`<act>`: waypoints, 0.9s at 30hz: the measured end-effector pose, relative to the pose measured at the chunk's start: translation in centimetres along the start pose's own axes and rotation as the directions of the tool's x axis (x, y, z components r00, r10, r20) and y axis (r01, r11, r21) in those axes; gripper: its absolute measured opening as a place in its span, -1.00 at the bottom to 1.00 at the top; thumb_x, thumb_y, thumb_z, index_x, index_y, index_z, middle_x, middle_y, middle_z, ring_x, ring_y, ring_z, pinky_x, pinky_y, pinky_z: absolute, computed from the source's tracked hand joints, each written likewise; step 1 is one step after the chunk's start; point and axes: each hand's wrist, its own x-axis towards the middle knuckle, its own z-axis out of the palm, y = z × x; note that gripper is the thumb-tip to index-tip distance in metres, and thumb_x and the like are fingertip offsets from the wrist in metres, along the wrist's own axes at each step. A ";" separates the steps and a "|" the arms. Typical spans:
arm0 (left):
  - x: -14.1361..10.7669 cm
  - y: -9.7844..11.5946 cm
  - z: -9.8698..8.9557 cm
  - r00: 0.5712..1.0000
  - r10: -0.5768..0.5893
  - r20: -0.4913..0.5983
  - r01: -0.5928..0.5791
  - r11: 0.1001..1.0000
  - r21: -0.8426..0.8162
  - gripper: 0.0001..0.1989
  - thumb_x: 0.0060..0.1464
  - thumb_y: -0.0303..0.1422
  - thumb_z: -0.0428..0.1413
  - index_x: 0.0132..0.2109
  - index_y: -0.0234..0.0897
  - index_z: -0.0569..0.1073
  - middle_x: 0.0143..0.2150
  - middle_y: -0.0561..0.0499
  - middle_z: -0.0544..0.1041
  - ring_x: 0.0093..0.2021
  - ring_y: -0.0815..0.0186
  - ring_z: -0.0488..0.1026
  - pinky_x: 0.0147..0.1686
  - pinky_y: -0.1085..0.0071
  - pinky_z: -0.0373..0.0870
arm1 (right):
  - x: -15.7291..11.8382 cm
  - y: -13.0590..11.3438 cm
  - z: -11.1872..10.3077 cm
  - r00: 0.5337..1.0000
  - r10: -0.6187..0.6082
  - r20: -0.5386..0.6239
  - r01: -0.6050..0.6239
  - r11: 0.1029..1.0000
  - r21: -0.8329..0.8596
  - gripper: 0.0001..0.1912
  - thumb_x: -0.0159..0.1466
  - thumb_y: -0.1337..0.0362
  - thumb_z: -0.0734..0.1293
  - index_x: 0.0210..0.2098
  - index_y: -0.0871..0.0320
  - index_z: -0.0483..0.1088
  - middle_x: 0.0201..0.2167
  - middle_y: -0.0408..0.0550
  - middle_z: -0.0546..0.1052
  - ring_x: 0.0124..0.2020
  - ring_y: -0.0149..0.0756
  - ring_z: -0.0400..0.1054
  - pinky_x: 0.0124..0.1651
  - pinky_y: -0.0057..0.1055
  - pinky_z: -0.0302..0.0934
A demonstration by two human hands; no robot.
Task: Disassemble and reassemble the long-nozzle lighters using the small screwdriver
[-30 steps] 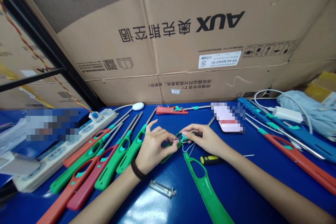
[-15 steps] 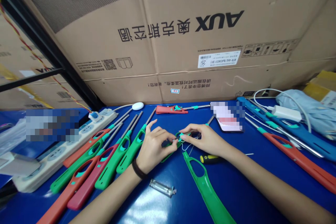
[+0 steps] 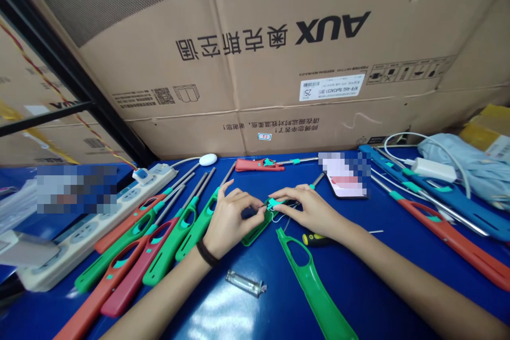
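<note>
An opened green lighter shell [image 3: 257, 231] lies mid-table under both hands. My left hand [image 3: 235, 218] has thumb and index finger pinched at its upper end, on something too small to make out. Between the fingertips of my right hand [image 3: 305, 207] is a small teal part [image 3: 273, 203], with thin white wires hanging below it. A separate green half-shell [image 3: 314, 287] rests nearer the front edge. Left of it lies a clear fuel tank [image 3: 244, 283]. Beside my right wrist is a yellow and black screwdriver [image 3: 314, 239], partly covered by the arm.
Several red and green lighters [image 3: 167, 249] lie at the left beside a white power strip [image 3: 83, 231]. A red lighter [image 3: 258, 165] and a phone [image 3: 348, 183] sit at the back. Blue [image 3: 470, 210] and red lighters are at the right, near a white adapter [image 3: 434, 169].
The teal part in my right fingers has shifted slightly up and left. My left fingers have moved slightly left, and more of the green shell below them shows.
</note>
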 end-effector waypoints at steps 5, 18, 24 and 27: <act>0.0 0.0 0.1 0.994 -0.075 0.074 0.077 0.997 -0.027 -0.94 0.00 -0.35 0.18 -0.42 -0.18 0.49 -0.44 0.18 0.54 -0.35 0.34 0.45 0.14 0.07 0.00 | -0.1 0.1 0.2 1.000 -0.009 0.018 0.010 0.996 -0.084 -0.76 0.25 0.15 0.31 -0.09 -0.01 0.44 -0.23 -0.12 0.55 -0.14 -0.22 0.36 -0.02 -0.19 0.12; -0.1 -0.5 -0.5 0.976 -0.087 0.201 0.093 0.995 -0.020 -0.75 -0.07 -0.20 0.24 -0.22 -0.18 0.50 -0.35 0.09 0.53 -0.34 0.30 0.47 0.04 0.15 0.19 | -0.1 0.7 0.5 1.000 -0.012 0.013 0.013 0.997 -0.081 -0.77 0.26 0.15 0.30 -0.11 0.02 0.44 -0.21 -0.09 0.54 -0.12 -0.22 0.36 -0.02 -0.20 0.11; -0.1 -0.5 -0.4 0.966 -0.086 0.244 0.093 0.995 -0.017 -0.73 -0.07 -0.16 0.24 -0.23 -0.20 0.51 -0.37 0.09 0.52 -0.37 0.30 0.47 0.06 0.10 0.18 | -0.1 0.5 0.5 1.000 0.010 0.007 -0.010 0.998 -0.054 -0.78 0.25 0.15 0.30 -0.13 0.05 0.43 -0.24 -0.10 0.54 -0.18 -0.24 0.37 -0.05 -0.22 0.13; -0.1 -0.5 -0.4 0.970 -0.070 0.231 0.077 0.997 -0.023 -0.74 -0.05 -0.15 0.22 -0.24 -0.19 0.52 -0.37 0.09 0.53 -0.37 0.30 0.48 0.05 0.09 0.20 | -0.1 0.4 0.4 1.000 0.007 0.019 -0.006 0.999 -0.052 -0.79 0.24 0.14 0.32 -0.16 0.03 0.44 -0.26 -0.11 0.53 -0.17 -0.23 0.37 -0.04 -0.20 0.12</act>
